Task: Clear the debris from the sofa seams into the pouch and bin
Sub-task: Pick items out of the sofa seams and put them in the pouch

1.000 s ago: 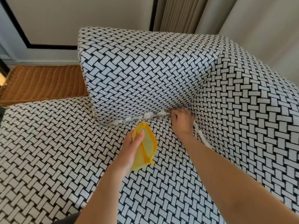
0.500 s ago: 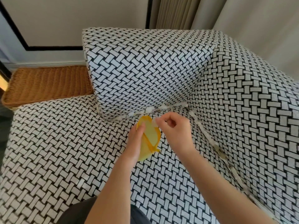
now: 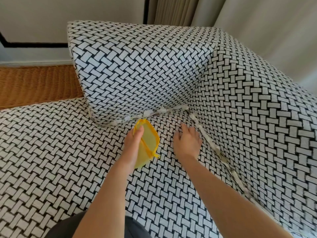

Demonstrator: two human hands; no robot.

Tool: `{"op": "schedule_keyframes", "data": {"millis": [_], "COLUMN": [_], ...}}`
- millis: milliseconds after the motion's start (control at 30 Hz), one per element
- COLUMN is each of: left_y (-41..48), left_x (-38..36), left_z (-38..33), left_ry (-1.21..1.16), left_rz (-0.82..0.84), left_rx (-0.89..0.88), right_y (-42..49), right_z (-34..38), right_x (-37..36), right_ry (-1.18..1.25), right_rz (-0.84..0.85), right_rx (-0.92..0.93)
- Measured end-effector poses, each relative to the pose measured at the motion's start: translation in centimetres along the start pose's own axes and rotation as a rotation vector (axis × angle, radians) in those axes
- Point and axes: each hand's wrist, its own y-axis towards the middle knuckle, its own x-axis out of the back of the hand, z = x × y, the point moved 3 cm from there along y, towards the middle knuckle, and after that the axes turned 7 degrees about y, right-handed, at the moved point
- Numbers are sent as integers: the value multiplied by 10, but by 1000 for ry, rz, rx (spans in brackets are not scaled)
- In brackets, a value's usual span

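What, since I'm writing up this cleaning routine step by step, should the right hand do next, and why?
Probably reach the right hand a little to its right and pinch a scrap from the side seam debris. That hand is open and empty just beside the littered seam, and the left hand holds the yellow pouch open close by, ready to take it.

A single view — worn on the person's head — looks forward and steeply down onto the sofa seat [image 3: 51, 152]; it faces the inner corner where the back cushion [image 3: 137, 66] meets the side cushion [image 3: 257, 117]; it sits near — the person's forearms [image 3: 223, 194] enter from the bottom edge; a curtain [image 3: 257, 23] crosses the top.
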Motion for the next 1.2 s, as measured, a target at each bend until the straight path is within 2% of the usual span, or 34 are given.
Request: {"op": "schedule_keyframes", "data": {"millis": [300, 500, 600, 800, 1067, 1200], "left_y": [0, 4, 9, -1, -1, -1], "left_x": [1, 2, 3, 4, 4, 4], "left_z": [2, 6, 5, 6, 6, 7], "left_ry": [1, -6, -76, -33, -32, -41], "left_rz": [49, 36, -36, 68, 64, 80], "left_rx": [-12, -6, 20, -21, -11, -7], "right_y": [52, 79, 91, 102, 100, 95], "right_z": [4, 3, -2, -5, -5, -1], "right_x": [-8, -11, -11, -11, -9, -9], "right_ry": [20, 6, 15, 70, 83, 122], "right_rz": [-38, -48, -21, -32, -88, -137], "right_rx": [-127, -237, -318, -418, -374, -244]}}
